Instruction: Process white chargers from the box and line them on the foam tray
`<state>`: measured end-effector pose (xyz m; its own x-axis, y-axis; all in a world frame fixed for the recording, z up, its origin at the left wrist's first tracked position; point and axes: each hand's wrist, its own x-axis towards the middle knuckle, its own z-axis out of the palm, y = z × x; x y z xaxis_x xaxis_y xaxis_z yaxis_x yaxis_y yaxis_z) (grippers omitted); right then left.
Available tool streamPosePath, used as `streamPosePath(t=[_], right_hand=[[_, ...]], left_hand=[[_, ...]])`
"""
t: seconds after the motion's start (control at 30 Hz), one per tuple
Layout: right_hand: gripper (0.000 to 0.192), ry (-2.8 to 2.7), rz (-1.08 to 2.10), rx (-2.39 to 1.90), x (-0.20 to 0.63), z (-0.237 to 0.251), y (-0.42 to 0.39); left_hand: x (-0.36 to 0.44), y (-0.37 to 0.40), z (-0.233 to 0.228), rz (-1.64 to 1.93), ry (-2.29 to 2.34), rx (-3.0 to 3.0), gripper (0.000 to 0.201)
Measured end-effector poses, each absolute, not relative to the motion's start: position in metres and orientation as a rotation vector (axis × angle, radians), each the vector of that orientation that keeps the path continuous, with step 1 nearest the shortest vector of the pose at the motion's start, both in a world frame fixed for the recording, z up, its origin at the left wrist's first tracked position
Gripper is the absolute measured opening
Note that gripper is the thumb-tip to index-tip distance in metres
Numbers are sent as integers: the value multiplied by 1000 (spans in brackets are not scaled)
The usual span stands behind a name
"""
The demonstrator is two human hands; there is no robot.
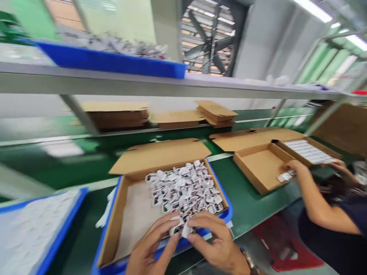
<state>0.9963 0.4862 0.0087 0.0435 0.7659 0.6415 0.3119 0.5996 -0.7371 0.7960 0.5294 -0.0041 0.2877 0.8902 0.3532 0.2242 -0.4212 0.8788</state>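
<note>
My left hand [153, 242] pinches a small white plastic part [177, 226] between thumb and fingers. Close beside it, my right hand [213, 240], with a watch at the wrist, grips a second small white part [186, 229]. The two pieces are nearly touching; their exact kind is too small to make out. Both hands are over the near edge of an open cardboard box [122, 206], which sits in a blue tray [226, 202]. Many similar white parts with dark and reddish bits [183, 187] are heaped in the box's right side.
At left stands a blue tray with white contents [83, 194]. To the right, a co-worker's hand [294, 166] holds white pieces over another cardboard box [258, 187]. Folded cardboard [117, 114] lies under the shelf [143, 86], which carries a blue tray [114, 61].
</note>
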Motion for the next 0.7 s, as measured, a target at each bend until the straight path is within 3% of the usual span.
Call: streamPosePath(t=[0.3,0.57,0.7], right_hand=[[32,-1922,159,-802,1010,0,492],[33,-1834,288,-830,1002,1,498],[32,-1828,325,-894,1005,-3,502]], left_hand=[[803,526,5,1214,942,1906,26],[811,532,4,1312,911,1687,20],[810,533,0,1167,869,1431,25]])
